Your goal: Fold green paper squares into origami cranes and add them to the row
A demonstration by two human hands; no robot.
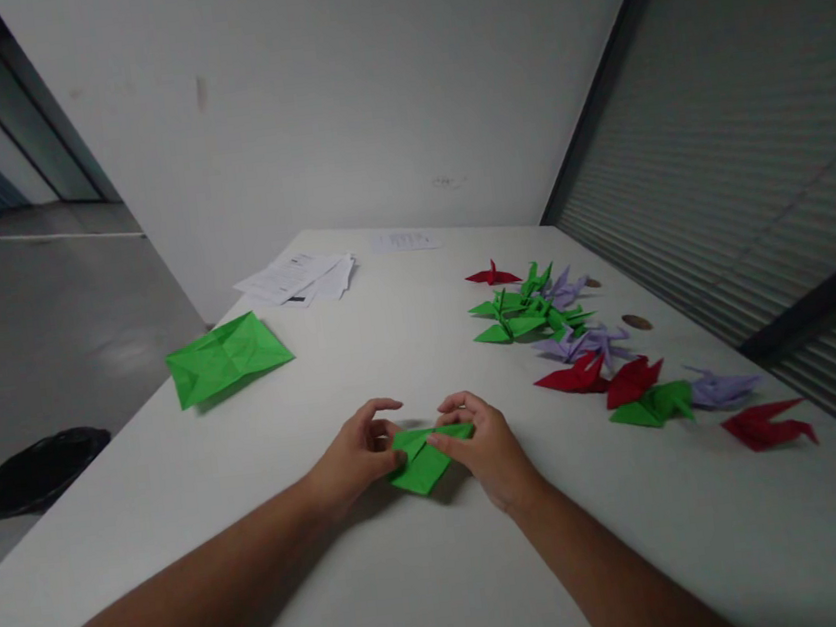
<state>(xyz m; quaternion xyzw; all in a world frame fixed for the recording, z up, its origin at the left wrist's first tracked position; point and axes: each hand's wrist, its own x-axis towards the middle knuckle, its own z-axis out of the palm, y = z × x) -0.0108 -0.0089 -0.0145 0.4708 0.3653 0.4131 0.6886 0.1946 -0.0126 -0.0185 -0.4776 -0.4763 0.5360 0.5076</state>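
Between my two hands is a partly folded piece of green origami paper (421,466), low over the white table (374,590). My left hand (363,456) pinches its left edge, the thumb on top and the forefinger stretched out above. On the opposite side, my right hand (484,442) grips the upper right part, its thumb lying on the paper's top face. The fingertips beneath the paper are hidden. Farther off to the left lies a creased, opened-out green sheet (231,357).
Several folded paper cranes lie along the table's right side: green cranes (530,311), red cranes (633,380) and purple cranes (720,388). Printed papers (300,279) rest at the back left. A black-lined bin (42,472) stands on the floor. Blinds (744,125) border the right.
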